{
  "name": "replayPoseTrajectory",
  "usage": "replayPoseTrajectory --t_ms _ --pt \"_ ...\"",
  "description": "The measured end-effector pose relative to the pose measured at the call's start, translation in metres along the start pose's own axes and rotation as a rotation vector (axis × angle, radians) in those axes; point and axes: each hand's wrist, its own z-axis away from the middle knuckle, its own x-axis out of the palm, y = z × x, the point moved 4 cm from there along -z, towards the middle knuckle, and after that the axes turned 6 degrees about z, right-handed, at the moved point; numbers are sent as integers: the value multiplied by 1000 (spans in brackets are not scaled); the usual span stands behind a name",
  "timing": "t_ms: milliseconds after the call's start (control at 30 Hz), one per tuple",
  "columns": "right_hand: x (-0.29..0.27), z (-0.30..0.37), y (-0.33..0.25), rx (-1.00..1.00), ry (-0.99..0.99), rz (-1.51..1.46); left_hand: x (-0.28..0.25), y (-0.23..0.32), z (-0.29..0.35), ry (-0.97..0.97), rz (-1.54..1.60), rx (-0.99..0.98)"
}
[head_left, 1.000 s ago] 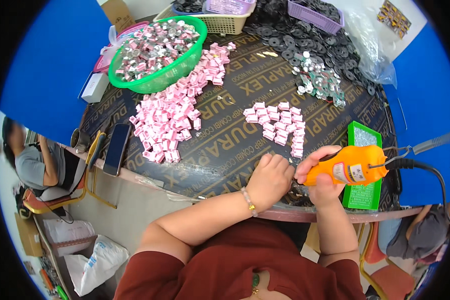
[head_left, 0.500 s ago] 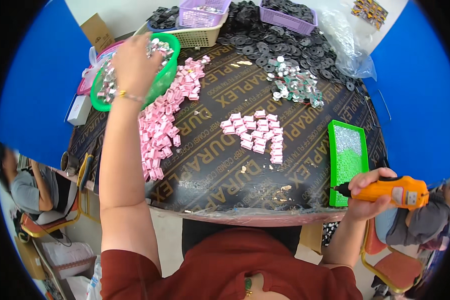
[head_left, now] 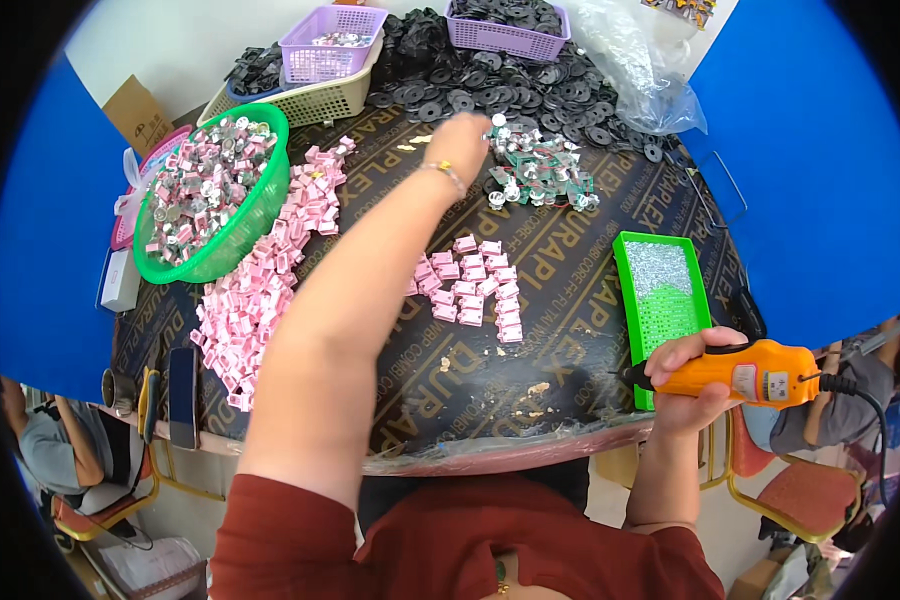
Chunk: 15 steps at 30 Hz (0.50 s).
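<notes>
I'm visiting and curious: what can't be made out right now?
Head view:
Left fingers: blurred, tips partly hidden by the left hand; grip unclear.
Small pink plastic parts: some covered by the left forearm.
Tiny silvery pieces in the green rectangular tray: too small to count.
Clear plastic bag: cut off by the upper edge.

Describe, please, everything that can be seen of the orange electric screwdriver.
The orange electric screwdriver has a thick, plastic-looking body with a tapering black nose, a black strip on top and two pale labels on its side. It lies nearly level in the picture, nose toward the left. A black cable leaves its rear. The right grip is closed around its front part. The nose overlaps the near part of the green tray in this view; whether they touch cannot be told.
</notes>
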Motion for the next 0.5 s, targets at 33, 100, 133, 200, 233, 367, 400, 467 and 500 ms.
replayPoseTrajectory --t_ms 33,100,133,200,233,367,400,467,500 --pt "-3 -1 1 -14 4 2 -16 4 0 76 79 17" --pt "-11 -1 2 -17 7 3 -65 36 16 84 220 57" --pt "-13 -3 2 -20 21 -19 -88 48 33 33 247 51" --pt "-20 -2 3 -9 43 -25 -118 73 74 -82 378 39" --pt "-25 -3 3 -30 59 -5 -127 84 97 -124 397 91" --pt "-29 -8 1 -75 26 -15 -149 96 199 -316 323 74" --pt "-28 -10 0 -91 5 -22 -147 90 220 -374 290 15" --pt "-30 -11 -1 -87 -6 -28 -148 90 244 -493 238 -74" --pt "-30 -11 -2 -90 -15 -24 -149 94 245 -473 226 -74"
